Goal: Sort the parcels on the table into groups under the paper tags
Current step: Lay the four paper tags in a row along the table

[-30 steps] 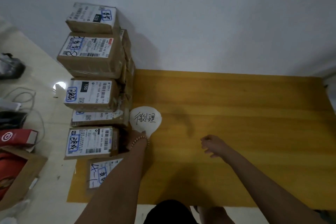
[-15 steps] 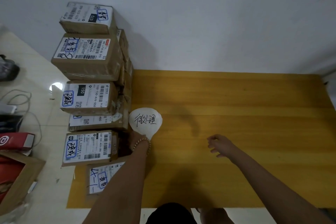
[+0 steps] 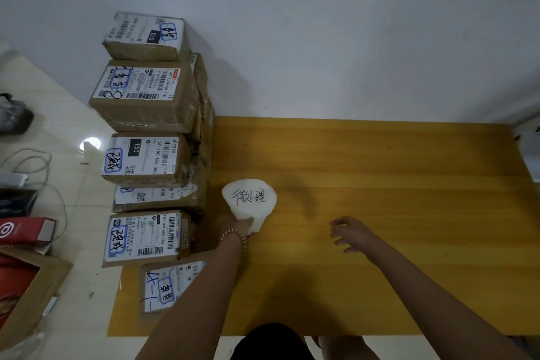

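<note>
Paper tag (image 3: pixel 249 202) pinched by L hand (image 3: pixel 242 226) fingers (parcels (image 3: pixel 146 161) beside); R hand (image 3: pixel 349 233) fingers relaxed, empty.

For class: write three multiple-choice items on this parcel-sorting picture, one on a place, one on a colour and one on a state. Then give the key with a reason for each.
1. The parcels are stacked:
A) along the left side of the table
B) along its right side
C) in its middle

2. The table top is:
A) blue
B) yellow
C) black

3. The right hand is:
A) gripping a parcel
B) flat on the wall
C) holding nothing

Key:
1 A, they line the table's left edge.
2 B, its surface shows yellow.
3 C, its loosely curled fingers hover above the table, empty.
</note>
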